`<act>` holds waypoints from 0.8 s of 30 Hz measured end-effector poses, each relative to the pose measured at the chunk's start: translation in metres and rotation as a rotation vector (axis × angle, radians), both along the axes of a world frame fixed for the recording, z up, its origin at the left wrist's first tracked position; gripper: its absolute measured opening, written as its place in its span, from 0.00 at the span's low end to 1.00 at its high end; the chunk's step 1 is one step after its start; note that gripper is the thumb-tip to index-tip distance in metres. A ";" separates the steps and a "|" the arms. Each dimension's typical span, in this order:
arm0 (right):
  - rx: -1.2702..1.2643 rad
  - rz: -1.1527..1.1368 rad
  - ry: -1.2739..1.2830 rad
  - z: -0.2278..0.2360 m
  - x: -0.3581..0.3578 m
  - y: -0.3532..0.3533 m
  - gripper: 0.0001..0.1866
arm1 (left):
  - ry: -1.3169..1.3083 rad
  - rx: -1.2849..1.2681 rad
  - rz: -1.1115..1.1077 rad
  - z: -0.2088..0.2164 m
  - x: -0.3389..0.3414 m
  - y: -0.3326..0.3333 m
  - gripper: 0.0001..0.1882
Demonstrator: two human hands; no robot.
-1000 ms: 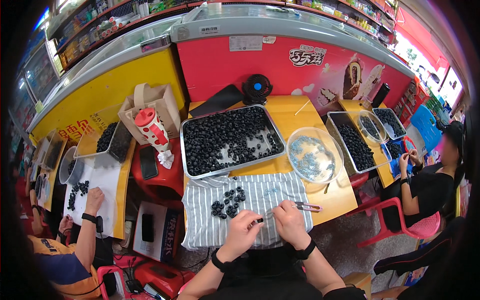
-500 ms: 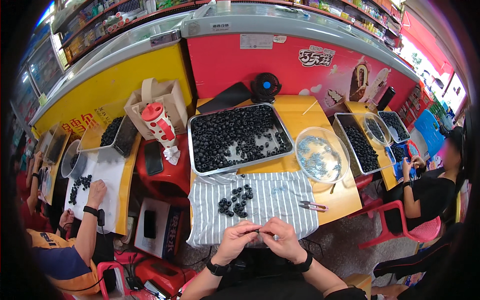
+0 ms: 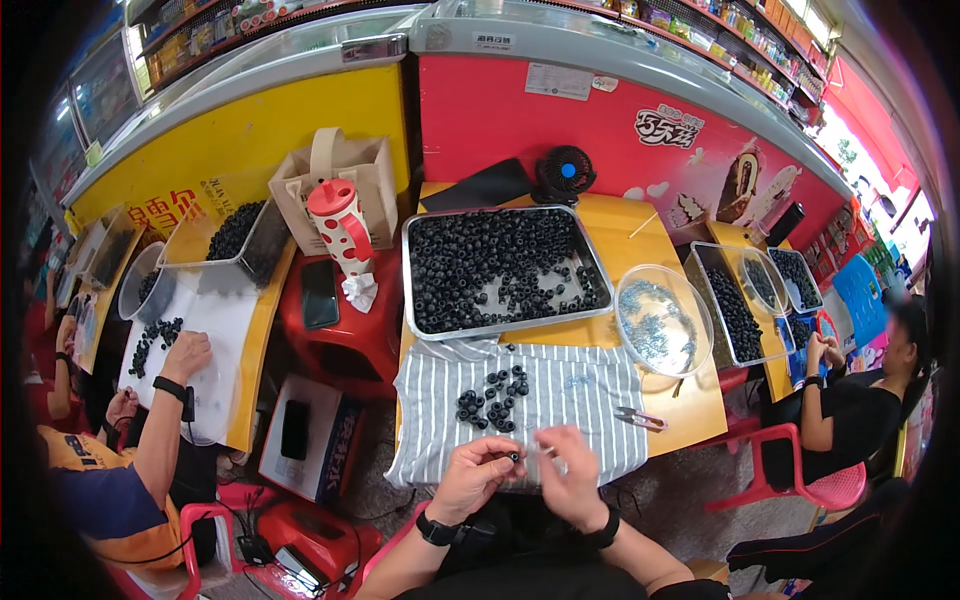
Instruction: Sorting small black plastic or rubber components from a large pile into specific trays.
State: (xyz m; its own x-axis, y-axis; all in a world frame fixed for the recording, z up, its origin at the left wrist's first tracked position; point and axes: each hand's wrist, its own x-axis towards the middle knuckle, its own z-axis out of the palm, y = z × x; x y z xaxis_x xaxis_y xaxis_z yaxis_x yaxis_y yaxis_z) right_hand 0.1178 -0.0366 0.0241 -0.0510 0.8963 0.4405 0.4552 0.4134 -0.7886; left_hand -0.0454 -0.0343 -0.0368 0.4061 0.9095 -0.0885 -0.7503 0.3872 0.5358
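Above the near edge of a grey-and-white striped cloth (image 3: 600, 400), my left hand (image 3: 466, 480) pinches a small black ring-shaped part (image 3: 514, 457) between thumb and fingertips. Just to its right is my right hand (image 3: 570, 478), apart from the part; its fingers are smeared by motion, so whether they hold anything is unclear. Beyond my hands, a loose cluster of similar black parts (image 3: 490, 400) lies on the cloth. Thread snips (image 3: 640, 419) with a pinkish handle rest at the cloth's right edge. Tiny bluish bits (image 3: 577, 380) also lie on the cloth.
Behind the cloth stands a metal tray (image 3: 510, 325) of black parts. Right of it, a round clear dish (image 3: 708, 335) holds small bluish pieces. A black fan (image 3: 565, 172) stands at the back. Co-workers sit left and right; a spotted cup (image 3: 340, 225) stands on a red stool (image 3: 340, 345).
My hands, together half a second ago, have parted. The right hand has lifted away in a blur, while the left keeps the black part. The whole view has shifted slightly.
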 end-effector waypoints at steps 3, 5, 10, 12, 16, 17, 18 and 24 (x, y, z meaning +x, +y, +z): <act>-0.010 -0.074 -0.155 -0.005 0.019 0.028 0.10 | -0.022 -0.019 -0.009 0.003 0.000 0.002 0.12; -0.007 -0.008 -0.239 -0.008 0.017 0.036 0.09 | -0.056 -0.034 0.016 -0.001 -0.002 0.001 0.12; -0.008 0.099 -0.437 -0.003 -0.007 0.045 0.07 | -0.109 -0.046 0.079 -0.001 -0.003 -0.001 0.11; 0.015 0.085 -0.524 -0.005 -0.013 0.047 0.07 | -0.140 -0.028 0.110 -0.001 -0.002 -0.002 0.11; 0.025 0.052 -0.554 -0.005 -0.021 0.047 0.08 | -0.164 -0.003 0.143 0.000 -0.003 -0.001 0.11; 0.038 0.048 -0.560 -0.006 -0.023 0.048 0.08 | -0.161 -0.001 0.145 0.000 -0.003 -0.001 0.11; 0.052 0.046 -0.568 -0.006 -0.024 0.049 0.08 | -0.165 0.000 0.147 0.001 -0.003 -0.001 0.11; 0.085 -0.040 -0.370 -0.004 -0.005 0.050 0.09 | -0.158 -0.031 0.147 -0.001 -0.004 -0.002 0.11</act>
